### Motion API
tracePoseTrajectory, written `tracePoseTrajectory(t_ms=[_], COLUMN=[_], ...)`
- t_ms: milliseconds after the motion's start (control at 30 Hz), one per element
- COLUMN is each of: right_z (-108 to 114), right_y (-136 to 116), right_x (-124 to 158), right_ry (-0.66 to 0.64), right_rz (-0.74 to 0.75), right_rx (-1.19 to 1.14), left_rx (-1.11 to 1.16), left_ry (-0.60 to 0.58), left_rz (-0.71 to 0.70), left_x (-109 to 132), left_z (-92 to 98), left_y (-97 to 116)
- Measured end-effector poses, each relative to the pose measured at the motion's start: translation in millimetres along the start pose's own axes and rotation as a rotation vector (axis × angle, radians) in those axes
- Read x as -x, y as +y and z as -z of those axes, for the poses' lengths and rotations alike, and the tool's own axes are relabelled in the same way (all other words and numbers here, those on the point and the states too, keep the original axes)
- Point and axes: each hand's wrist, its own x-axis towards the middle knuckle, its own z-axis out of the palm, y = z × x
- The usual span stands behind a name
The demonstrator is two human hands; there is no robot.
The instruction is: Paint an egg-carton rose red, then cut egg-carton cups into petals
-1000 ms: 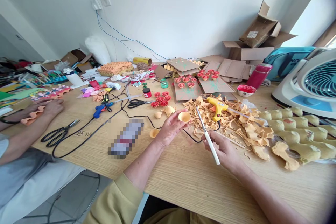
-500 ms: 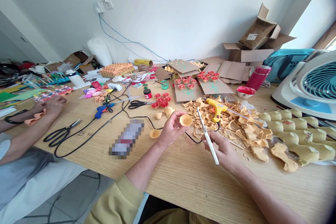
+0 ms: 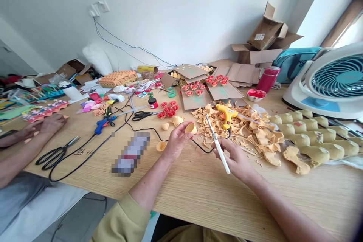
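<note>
In my left hand point(image 3: 176, 140), a small peach-coloured egg-carton cup point(image 3: 191, 129) is pinched at its side between thumb and fingers, its mouth tilted up and to the right. White-handled scissors point(image 3: 222, 157), seen nearly edge-on, are gripped in my right hand point(image 3: 235, 159). Their blades point up and away, to the right of the cup and apart from it. Another cup point(image 3: 161, 146) rests on the table left of my left hand. More cut cup pieces point(image 3: 177, 121) lie just beyond it.
A yellow glue gun point(image 3: 227, 115) lies on a heap of peach carton scraps point(image 3: 263, 136). Egg trays point(image 3: 317, 143) and a fan point(image 3: 331, 83) stand right. Red paper-pulp roses point(image 3: 171, 111), black scissors point(image 3: 56, 155) and a blue glue gun point(image 3: 101, 124) with cables lie left, near a co-worker's hands point(image 3: 52, 123).
My left hand has turned the cup, so its mouth now faces more to the right. The scissors remain in my right hand, apart from the cup. The view has shifted slightly right.
</note>
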Motion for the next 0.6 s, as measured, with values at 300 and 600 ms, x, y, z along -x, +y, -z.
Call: tracePoseTrajectory(t_ms=[300,600], right_z=[7.6,6.6], right_y=[5.9,12.4], right_x=[0.2,-1.3], right_ry=[0.051,0.034], right_rz=[-0.022,-0.085], right_rx=[-0.044,-0.028], left_rx=[-0.265,-0.341], left_ry=[0.046,0.008], left_rz=[-0.133,-0.121], left_x=[-1.1,-0.7], left_z=[-9.3,-6.7], left_y=[-2.4,1.4])
